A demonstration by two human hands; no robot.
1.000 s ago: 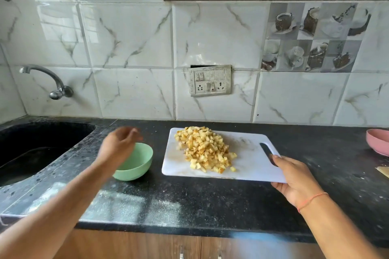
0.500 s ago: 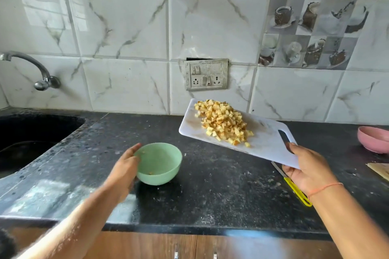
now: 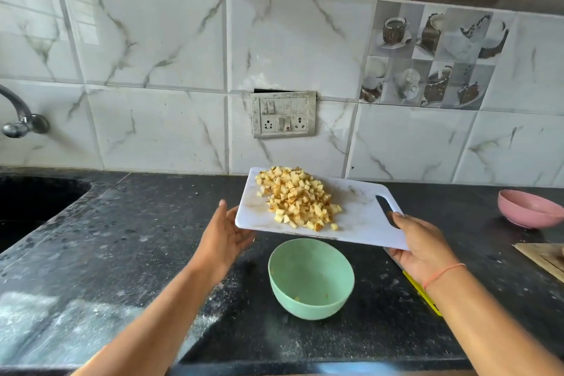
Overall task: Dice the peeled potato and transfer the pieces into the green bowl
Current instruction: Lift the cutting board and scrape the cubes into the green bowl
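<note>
Head view, near to far.

Bench (image 3: 122, 253): dark speckled stone with pale dusty smears at the near left.

Green bowl (image 3: 310, 279): stands on the bench between the two forearms, upright, nearly empty; a few small scraps lie at its bottom.

Knife (image 3: 422, 293): only its yellow handle shows, on the bench under the right wrist.

Right hand (image 3: 419, 249): grips the handle end of the cutting board, thumb on top beside the slot, fingers (image 3: 393, 255) curled beneath.

Left hand (image 3: 224, 236): fingers relaxed and spread, palm cupped against the board's left edge, touching or just beside it; it grips nothing.

Cutting board (image 3: 360, 223): white plastic, lifted off the bench, held above and just behind the bowl, close to level.

Diced potato (image 3: 297, 197): one heap of yellowish cubes on the left half of the board; none yet in the bowl beyond the scraps.

Step in hand, as a judgement: dicing is finished and the transfer is beginning. The next move calls for tilting the board's near or left edge down over the bowl, with the left hand sweeping or guiding the cubes so none spill.

Pink bowl (image 3: 529, 207): far right, well apart.

Wooden board (image 3: 543, 256): a corner only, right edge.

Sink (image 3: 33, 198), tap (image 3: 18, 122): far left.

Socket plate (image 3: 283, 114): on the tiled wall.

Writing: none legible; no brand or label seen.
</note>
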